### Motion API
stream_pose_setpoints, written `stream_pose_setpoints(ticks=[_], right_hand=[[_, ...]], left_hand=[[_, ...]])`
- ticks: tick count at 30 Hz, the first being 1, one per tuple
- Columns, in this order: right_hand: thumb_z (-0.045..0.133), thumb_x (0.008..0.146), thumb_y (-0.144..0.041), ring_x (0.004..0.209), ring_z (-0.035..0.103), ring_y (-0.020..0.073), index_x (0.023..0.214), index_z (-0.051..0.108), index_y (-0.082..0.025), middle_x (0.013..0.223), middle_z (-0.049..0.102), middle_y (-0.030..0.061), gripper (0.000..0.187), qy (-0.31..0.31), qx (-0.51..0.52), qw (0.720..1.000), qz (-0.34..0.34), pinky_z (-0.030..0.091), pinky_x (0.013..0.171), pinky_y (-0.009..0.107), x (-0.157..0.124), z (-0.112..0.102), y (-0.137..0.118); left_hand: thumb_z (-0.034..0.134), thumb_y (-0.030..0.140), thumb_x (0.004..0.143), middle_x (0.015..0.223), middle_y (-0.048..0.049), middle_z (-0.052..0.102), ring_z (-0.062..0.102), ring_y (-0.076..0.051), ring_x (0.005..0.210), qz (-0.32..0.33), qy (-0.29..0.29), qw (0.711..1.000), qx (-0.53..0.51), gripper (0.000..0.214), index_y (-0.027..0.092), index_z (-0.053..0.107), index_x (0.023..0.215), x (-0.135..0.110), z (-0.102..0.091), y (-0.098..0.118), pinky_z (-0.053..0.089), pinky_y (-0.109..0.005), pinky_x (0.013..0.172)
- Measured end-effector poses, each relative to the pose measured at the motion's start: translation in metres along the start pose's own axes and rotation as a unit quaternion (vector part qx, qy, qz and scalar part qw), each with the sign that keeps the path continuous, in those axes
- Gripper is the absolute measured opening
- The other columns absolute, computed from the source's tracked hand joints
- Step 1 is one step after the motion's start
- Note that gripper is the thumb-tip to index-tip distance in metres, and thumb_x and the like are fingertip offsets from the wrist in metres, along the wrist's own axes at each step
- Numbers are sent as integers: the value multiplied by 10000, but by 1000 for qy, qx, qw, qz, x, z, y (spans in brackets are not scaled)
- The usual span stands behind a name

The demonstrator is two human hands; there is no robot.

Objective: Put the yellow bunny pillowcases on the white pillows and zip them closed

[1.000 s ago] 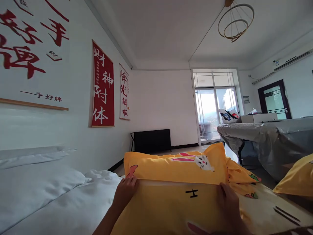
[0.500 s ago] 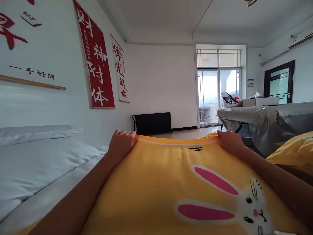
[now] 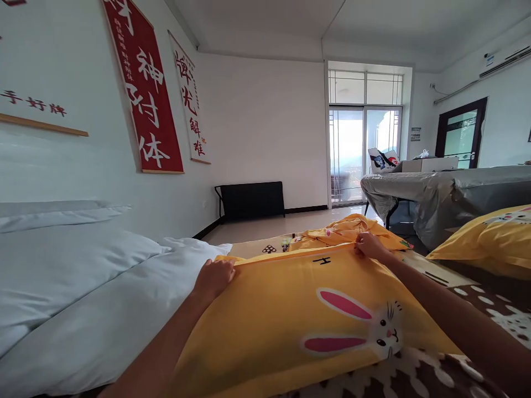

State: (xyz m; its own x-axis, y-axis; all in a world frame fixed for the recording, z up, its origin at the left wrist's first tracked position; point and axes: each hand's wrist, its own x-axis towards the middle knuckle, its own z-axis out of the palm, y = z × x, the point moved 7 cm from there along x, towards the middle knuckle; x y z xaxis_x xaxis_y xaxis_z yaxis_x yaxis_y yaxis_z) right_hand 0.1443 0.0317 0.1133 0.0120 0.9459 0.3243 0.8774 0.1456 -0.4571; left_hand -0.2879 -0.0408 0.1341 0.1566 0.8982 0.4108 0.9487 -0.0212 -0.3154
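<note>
A yellow pillow (image 3: 290, 309) with a pink-eared rabbit print lies flat on the bed in front of me. My left hand (image 3: 213, 278) is closed on its far left corner. At the far right corner my right hand (image 3: 368, 245) pinches the edge. Both arms stretch forward along the pillow's sides. Beyond the pillow lies a crumpled yellow cloth (image 3: 352, 232) with the same print.
White bedding (image 3: 83, 287) lies to my left along the wall. A second yellow pillow (image 3: 489, 240) sits at the right. The bed sheet (image 3: 468, 293) is patterned cream and brown. A grey covered table (image 3: 448, 193), a black bench (image 3: 251, 200) and a glass door stand farther off.
The pillow was held up at chest height and now lies lowered flat on the bed. Both hands stayed on its far corners. My view dropped lower.
</note>
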Motion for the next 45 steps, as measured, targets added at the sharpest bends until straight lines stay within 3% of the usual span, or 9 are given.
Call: stream_pose_setpoints(ticks=[4, 8, 13, 18, 21, 25, 33, 40, 45], right_hand=[[515, 674, -63, 653, 630, 130, 800, 602, -138, 694, 681, 20, 171, -8, 45, 998, -49, 459, 602, 199, 10, 2, 8], [570, 602, -56, 745, 600, 145, 858, 632, -134, 833, 679, 41, 274, -2, 12, 995, -97, 433, 653, 217, 11, 0, 15], [556, 731, -185, 739, 592, 151, 809, 668, -155, 825, 683, 41, 140, -5, -43, 992, -119, 396, 657, 234, 7, 4, 18], [532, 804, -305, 731, 604, 160, 758, 668, -177, 800, 692, 40, 192, -6, -108, 986, -128, 378, 643, 237, 2, 13, 14], [491, 826, -281, 781, 609, 182, 752, 666, -173, 834, 693, 69, 219, -3, -154, 979, -137, 370, 666, 249, -3, 22, 9], [429, 857, -239, 840, 617, 193, 832, 675, -174, 913, 692, 88, 255, -13, -198, 969, -148, 368, 693, 255, -9, 36, 6], [420, 848, -239, 788, 635, 206, 839, 673, -183, 865, 700, 84, 259, -42, -227, 961, -152, 362, 633, 254, -14, 48, 9], [387, 870, -234, 808, 646, 222, 857, 673, -173, 893, 700, 106, 293, -43, -230, 961, -147, 380, 643, 269, -17, 56, 6], [374, 880, -221, 831, 650, 223, 857, 678, -156, 891, 703, 120, 312, -39, -237, 960, -147, 399, 672, 280, -19, 70, 1]], left_hand=[[321, 215, 836, 811, -128, 706, 653, -282, 816, -7, -3, 1000, -7, 341, 149, 654, 813, 5, 2, -3, 419, -430, 796], [328, 220, 830, 828, -129, 706, 653, -287, 833, -12, -8, 1000, -11, 335, 149, 655, 844, 6, 4, -3, 412, -435, 808], [334, 226, 828, 835, -130, 703, 650, -286, 862, -12, -11, 1000, -18, 334, 147, 654, 879, 6, 6, -3, 405, -435, 833], [342, 231, 838, 957, -140, 681, 612, -290, 955, -5, -1, 1000, -29, 327, 138, 633, 953, 8, 9, 2, 413, -424, 823], [346, 234, 856, 1062, -128, 654, 568, -279, 1043, 10, 1, 999, -40, 335, 156, 610, 1047, 9, 13, 8, 417, -406, 835], [322, 229, 883, 1046, -105, 671, 591, -253, 1011, 19, -23, 997, -65, 337, 176, 646, 958, 10, 23, 13, 426, -379, 843], [297, 209, 889, 1034, -104, 683, 631, -256, 950, -17, -45, 994, -95, 356, 166, 649, 916, 10, 35, 9, 455, -370, 801], [259, 128, 877, 1272, -158, 572, 603, -287, 1057, -69, -71, 990, -98, 419, 128, 634, 1064, 7, 61, 2, 472, -410, 823], [313, 170, 928, 1227, -144, 595, 597, -244, 1070, -109, -89, 985, -102, 364, 133, 558, 1196, 8, 81, -1, 487, -404, 853]])
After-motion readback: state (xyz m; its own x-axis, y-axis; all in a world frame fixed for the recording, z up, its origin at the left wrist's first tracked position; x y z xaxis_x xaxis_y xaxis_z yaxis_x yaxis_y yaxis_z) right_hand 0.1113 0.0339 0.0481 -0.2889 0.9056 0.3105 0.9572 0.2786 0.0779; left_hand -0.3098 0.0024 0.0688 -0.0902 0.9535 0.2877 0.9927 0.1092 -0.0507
